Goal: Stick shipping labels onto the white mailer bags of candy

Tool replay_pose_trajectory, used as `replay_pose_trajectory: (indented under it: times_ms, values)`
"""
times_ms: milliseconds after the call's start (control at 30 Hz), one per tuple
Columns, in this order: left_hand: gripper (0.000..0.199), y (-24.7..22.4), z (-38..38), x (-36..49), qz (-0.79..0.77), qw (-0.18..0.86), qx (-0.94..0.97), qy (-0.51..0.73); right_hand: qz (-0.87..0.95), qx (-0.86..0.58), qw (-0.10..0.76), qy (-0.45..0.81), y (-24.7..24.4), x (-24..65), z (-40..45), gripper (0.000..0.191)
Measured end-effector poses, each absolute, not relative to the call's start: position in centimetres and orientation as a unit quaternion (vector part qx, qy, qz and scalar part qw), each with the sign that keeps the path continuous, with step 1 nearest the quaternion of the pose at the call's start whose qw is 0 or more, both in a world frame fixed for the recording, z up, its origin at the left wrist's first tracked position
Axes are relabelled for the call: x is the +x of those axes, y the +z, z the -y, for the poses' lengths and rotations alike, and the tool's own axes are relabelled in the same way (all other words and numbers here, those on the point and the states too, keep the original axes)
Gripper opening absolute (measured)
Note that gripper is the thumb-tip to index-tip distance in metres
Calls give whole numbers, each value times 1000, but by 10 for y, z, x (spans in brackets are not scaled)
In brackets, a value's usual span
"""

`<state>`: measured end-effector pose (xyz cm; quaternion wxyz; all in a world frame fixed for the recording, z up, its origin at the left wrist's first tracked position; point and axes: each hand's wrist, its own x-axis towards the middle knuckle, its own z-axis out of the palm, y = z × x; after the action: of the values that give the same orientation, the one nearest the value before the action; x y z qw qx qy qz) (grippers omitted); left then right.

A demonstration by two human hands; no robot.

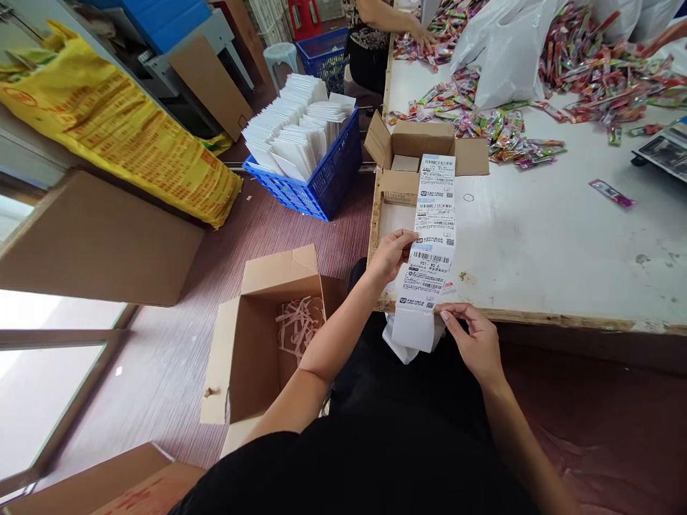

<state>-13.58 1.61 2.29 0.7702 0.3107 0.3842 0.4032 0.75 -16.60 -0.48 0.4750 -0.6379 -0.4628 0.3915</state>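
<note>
A long strip of printed shipping labels point(434, 214) with barcodes runs from the small open carton over the table's front edge. Its lower end folds down over my lap, showing a blank white side. My left hand point(393, 256) pinches the strip's left edge about halfway along, fingers closed. Down by the table edge, my right hand point(475, 340) has thumb and forefinger together at the strip's lower right edge. The small carton point(462, 146) stands flaps open at the table's left corner, with a pale box-like piece inside.
Left of me on the floor sits an open carton point(257, 350) with paper strips. A blue basket point(338, 161) of white envelopes stands beyond it. Colourful small packets point(504, 136) and white bags point(509, 64) cover the far table, where another person's hand point(421, 34) reaches in.
</note>
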Motion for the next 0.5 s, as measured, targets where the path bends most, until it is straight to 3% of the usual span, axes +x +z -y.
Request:
replay_pose_trajectory:
  times_ms: [500]
  values:
    - [18,25,-14,-134,-394,777,286,399,440,-686,470,339,-9,34,162,32]
